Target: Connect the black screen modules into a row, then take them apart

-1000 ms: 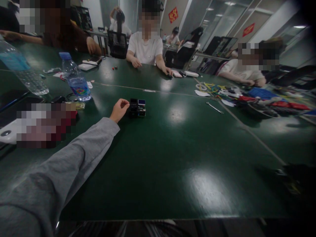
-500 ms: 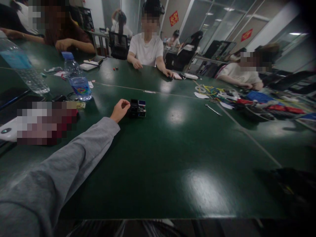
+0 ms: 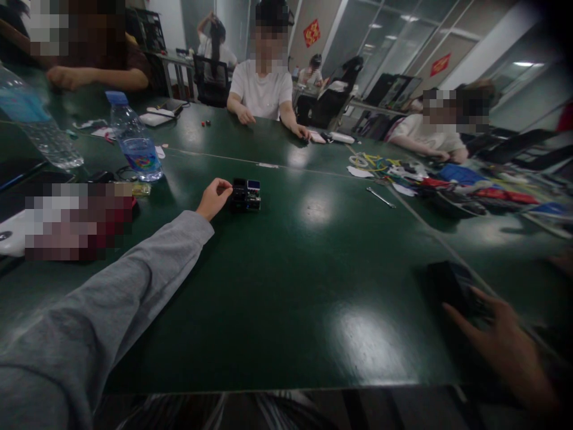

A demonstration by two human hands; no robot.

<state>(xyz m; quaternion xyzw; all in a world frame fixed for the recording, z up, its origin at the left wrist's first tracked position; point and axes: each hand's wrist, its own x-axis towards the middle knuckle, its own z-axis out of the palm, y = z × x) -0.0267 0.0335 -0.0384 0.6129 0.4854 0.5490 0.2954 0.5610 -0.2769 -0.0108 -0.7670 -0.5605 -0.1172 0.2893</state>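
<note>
My left hand (image 3: 213,198), in a grey sleeve, reaches across the green table (image 3: 286,286). Its thumb and index finger are pinched at the left side of a small black electronic device (image 3: 246,195). That device stands on the tabletop, with a little screen at its upper right and what looks like a circuit board below. At lower right, my right hand (image 3: 504,334) is blurred, its thumb and fingers around the near end of a dark box-shaped object (image 3: 450,285). I cannot make out what kind of object this is.
Two water bottles, one capped in blue (image 3: 136,143) and a larger one (image 3: 40,122), stand at left beside a dark red item (image 3: 111,224). A wrench (image 3: 380,197) lies right of centre, near a heap of cables (image 3: 371,161). Several people sit around the table.
My right hand has come into view at lower right with the dark box-shaped object, which has moved left and farther onto the table. My left hand stays at the small device; the view shifts slightly.
</note>
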